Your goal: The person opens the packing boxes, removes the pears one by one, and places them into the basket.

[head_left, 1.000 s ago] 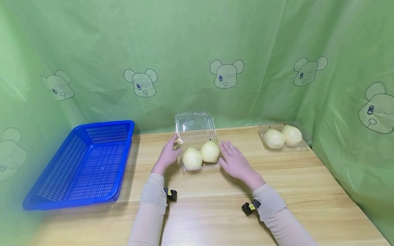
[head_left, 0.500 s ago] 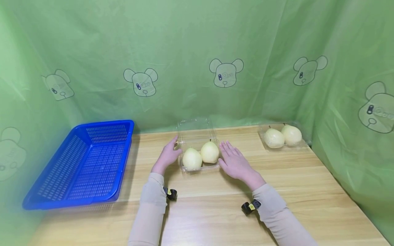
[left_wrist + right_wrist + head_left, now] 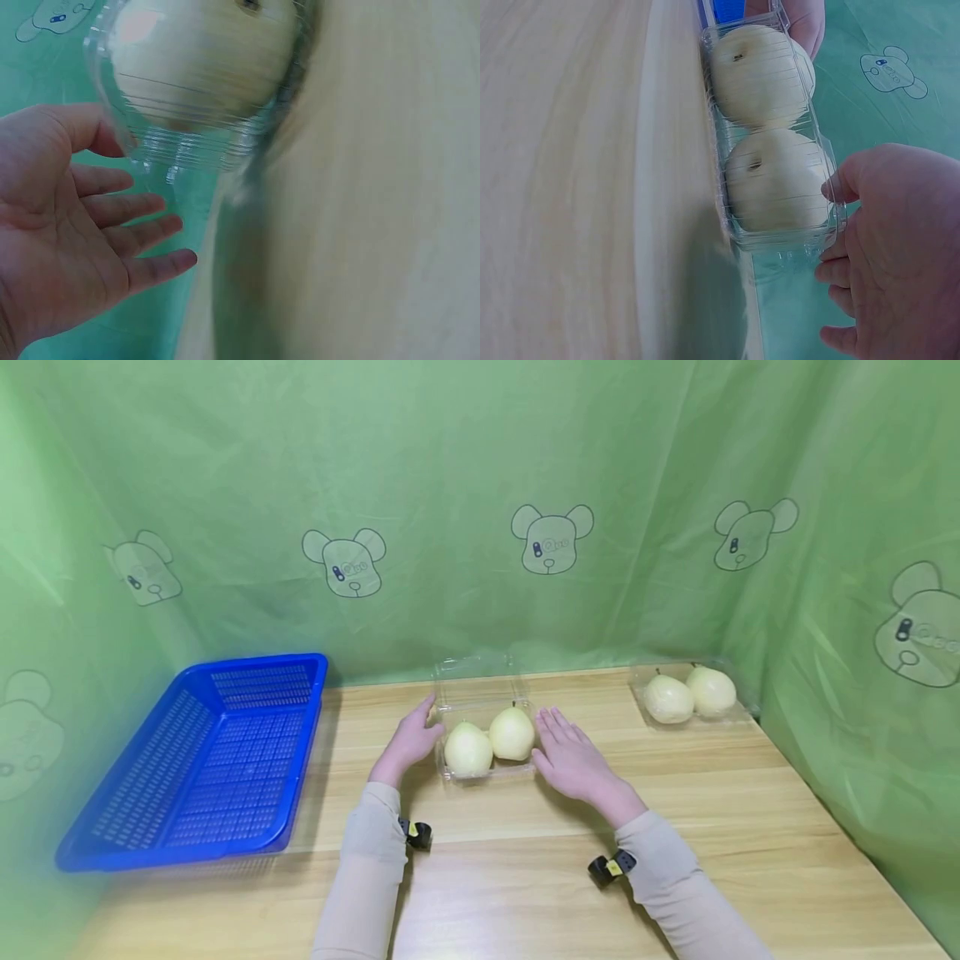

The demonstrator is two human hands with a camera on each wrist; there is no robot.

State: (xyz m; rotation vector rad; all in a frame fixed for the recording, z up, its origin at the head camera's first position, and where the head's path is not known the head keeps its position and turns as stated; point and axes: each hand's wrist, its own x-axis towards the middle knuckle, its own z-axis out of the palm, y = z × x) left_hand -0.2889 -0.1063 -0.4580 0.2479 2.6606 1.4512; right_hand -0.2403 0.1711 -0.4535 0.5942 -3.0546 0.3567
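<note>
Two pale yellow pears, a left pear (image 3: 468, 749) and a right pear (image 3: 512, 732), sit in a clear plastic clamshell box (image 3: 504, 769). Its transparent lid (image 3: 477, 681) leans back behind them, unclosed. My left hand (image 3: 412, 737) is at the box's left side, fingers spread; in the left wrist view the thumb lies against the box's rim and the other fingers stretch out beside it. On the right side, my right hand (image 3: 576, 758) lies with extended fingers along the box. The right wrist view shows its thumb (image 3: 844, 180) at the rim.
A blue perforated plastic basket (image 3: 300, 777) stands at the left of the wooden table (image 3: 510, 893). At the back right is another clear box (image 3: 738, 714) with two pears. A green curtain (image 3: 450, 460) hangs directly behind the table.
The lid has tipped further back and now sits lower behind the pears. Both hands have stayed nearly still at the box's sides.
</note>
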